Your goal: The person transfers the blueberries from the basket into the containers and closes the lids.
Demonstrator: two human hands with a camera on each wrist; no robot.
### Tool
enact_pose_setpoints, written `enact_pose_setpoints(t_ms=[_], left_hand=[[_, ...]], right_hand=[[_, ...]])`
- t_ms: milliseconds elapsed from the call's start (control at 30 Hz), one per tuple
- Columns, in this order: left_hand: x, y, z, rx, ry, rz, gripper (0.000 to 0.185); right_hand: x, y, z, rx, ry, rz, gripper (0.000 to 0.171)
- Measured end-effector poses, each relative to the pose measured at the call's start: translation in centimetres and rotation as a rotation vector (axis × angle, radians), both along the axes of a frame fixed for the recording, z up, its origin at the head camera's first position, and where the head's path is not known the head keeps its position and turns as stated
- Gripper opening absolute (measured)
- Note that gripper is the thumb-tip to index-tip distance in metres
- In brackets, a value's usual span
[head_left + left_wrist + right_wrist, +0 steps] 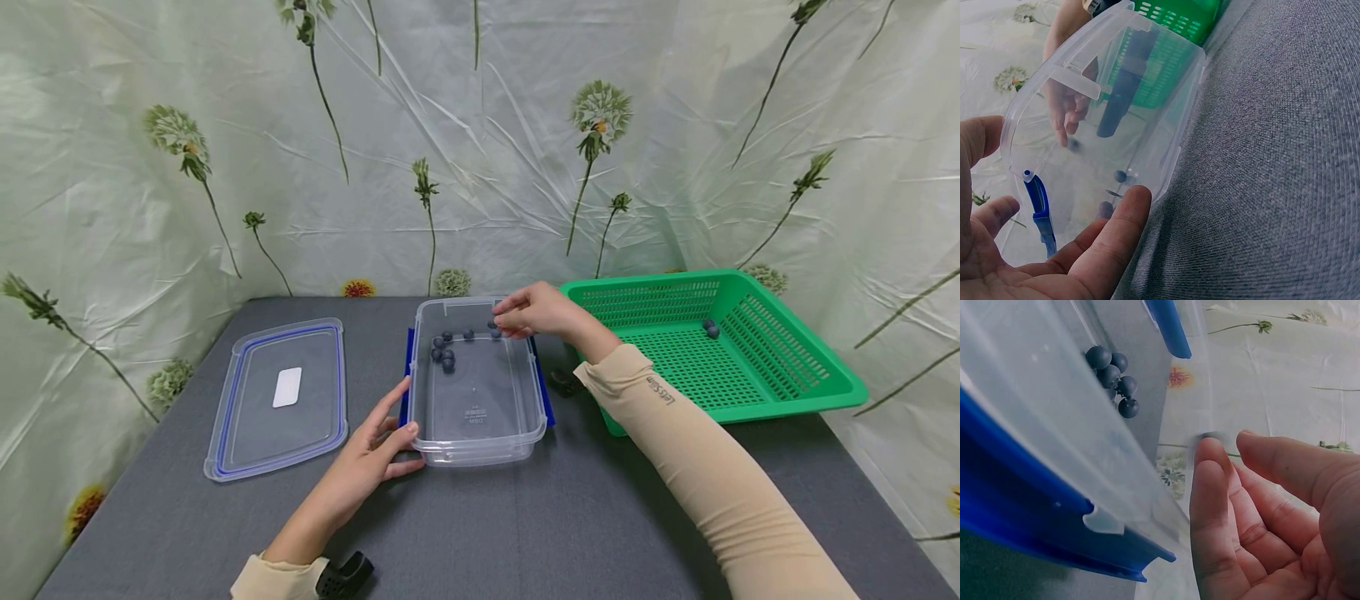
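Note:
A clear plastic storage box (480,396) with blue side clips stands mid-table, several blueberries (447,355) on its floor toward the far left. My left hand (367,458) rests against its near left corner, thumb at the rim and extended fingers along the side. Over the far right corner is my right hand (536,310), fingers pointing into the box. A blurred blueberry (1211,435) shows just past its fingertips, with the thumb apart from the index finger. In the left wrist view that blurred blueberry (1074,145) appears just beneath the right fingertips.
The box's lid (277,437), with a blue seal and white label, lies flat at the left. A green slatted basket (645,375) stands at the right under the right forearm, a few blueberries (710,328) near its far side. A floral sheet hangs behind the table.

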State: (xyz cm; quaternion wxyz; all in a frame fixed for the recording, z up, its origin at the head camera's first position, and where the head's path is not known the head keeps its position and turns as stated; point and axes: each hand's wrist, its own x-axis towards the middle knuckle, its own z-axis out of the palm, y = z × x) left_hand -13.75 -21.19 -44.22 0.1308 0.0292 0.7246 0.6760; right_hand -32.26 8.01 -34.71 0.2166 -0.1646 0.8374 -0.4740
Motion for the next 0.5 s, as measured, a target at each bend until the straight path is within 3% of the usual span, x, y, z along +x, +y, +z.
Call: enact_pose_setpoints(t_ms=[500], left_hand=[[0.03,0.05,-0.01,-0.01,-0.004,0.008,0.07]], right_hand=[[-0.05,0.12,0.29,-0.025,-0.028,-0.006,0.037]])
